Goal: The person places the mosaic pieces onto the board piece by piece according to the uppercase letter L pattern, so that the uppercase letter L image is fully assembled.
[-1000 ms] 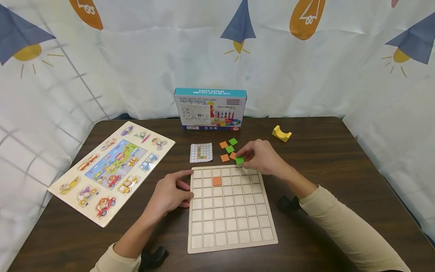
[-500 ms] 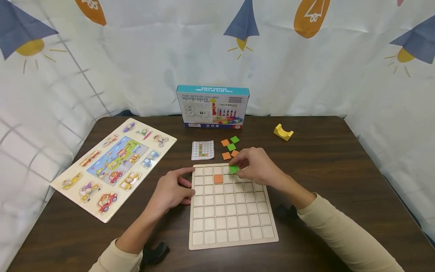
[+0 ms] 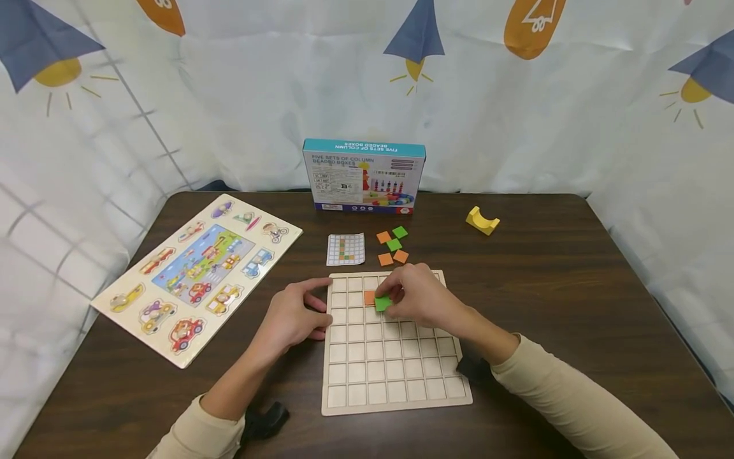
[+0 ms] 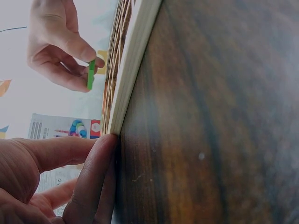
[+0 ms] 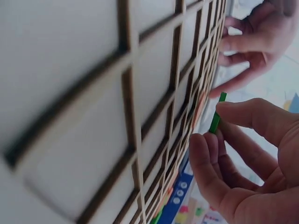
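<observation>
My right hand [image 3: 423,296] pinches a green square tile [image 3: 382,304] between thumb and fingers, low over the wooden grid board [image 3: 394,368]. In the right wrist view this tile [image 5: 217,113] is tilted on edge, apart from the board's surface. An orange tile [image 3: 369,298] lies in a board cell, just left of the green one. My left hand [image 3: 294,317] rests at the board's left edge, fingers extended. The left wrist view shows its fingertips [image 4: 106,142] touching the board's side at the tabletop.
Beyond the board lie several loose orange and green tiles [image 3: 394,244] and a pattern card [image 3: 346,249]. A toy box [image 3: 364,176] stands at the back, with a yellow curved block [image 3: 482,220] to its right. A picture puzzle [image 3: 197,280] lies on the left.
My right hand has carried the green tile from the loose tiles leftward and nearer, over the board beside the orange tile. My left hand has stayed at the board's edge.
</observation>
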